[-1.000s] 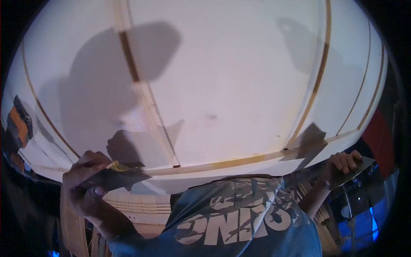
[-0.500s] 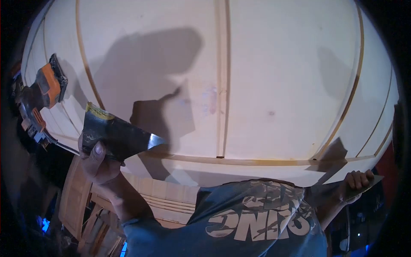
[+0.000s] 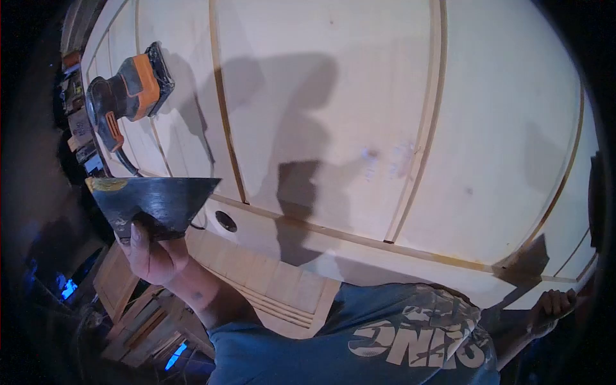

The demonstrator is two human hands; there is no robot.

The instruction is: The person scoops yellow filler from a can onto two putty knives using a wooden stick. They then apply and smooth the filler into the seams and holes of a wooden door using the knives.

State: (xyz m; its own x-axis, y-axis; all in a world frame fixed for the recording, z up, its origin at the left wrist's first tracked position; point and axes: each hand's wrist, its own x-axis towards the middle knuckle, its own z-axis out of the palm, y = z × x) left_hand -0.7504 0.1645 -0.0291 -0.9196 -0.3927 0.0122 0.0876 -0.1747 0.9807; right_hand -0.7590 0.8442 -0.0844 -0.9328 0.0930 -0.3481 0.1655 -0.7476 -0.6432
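Note:
In the head view my left hand (image 3: 151,253) is closed around a wide, dark, trapezoid filler spreader (image 3: 154,202). Its long edge faces up and away from me, and yellowish filler is smeared on its left corner. The spreader is held above the near edge of a large pale wooden panel (image 3: 333,128). Over at the right, my right hand (image 3: 553,311) is curled in a fist near the panel's front corner. A thin flat blade (image 3: 497,319) appears to be in its grip, mostly dark and hard to make out.
An orange and black sander (image 3: 138,86) rests on the panel's left part, its cord (image 3: 127,162) trailing down. Thin wooden strips (image 3: 423,128) run across the panel. A round dark hole (image 3: 226,221) sits in the front edge. Slatted woodwork (image 3: 269,273) and scrap boards (image 3: 151,327) lie below.
My view has swung left, so the panel and sander appear farther right. My left hand has turned the spreader, its broad edge now roughly level. The right hand appears lower in the view.

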